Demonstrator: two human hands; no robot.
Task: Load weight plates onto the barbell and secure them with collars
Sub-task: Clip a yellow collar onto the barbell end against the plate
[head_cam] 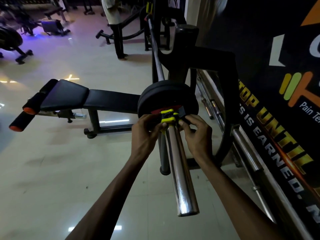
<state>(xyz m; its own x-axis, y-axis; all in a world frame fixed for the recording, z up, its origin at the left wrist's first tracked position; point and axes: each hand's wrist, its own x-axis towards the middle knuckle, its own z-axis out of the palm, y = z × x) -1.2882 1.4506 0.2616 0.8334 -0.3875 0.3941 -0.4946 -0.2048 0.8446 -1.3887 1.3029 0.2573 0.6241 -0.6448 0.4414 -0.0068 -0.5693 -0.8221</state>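
A chrome barbell sleeve points toward me from the bench rack. Two black weight plates sit side by side on it, with a red centre showing. A yellow and black collar is on the sleeve right against the outer plate. My left hand grips the collar's left side and my right hand grips its right side, fingers pinched on it. The bar's shaft runs away to a second yellow collar at the far end.
A black decline bench with orange-capped rollers lies to the left. The black rack frame stands behind the plates. Spare chrome bars lean along the right wall. A person stands on the tiled floor farther back, near other machines.
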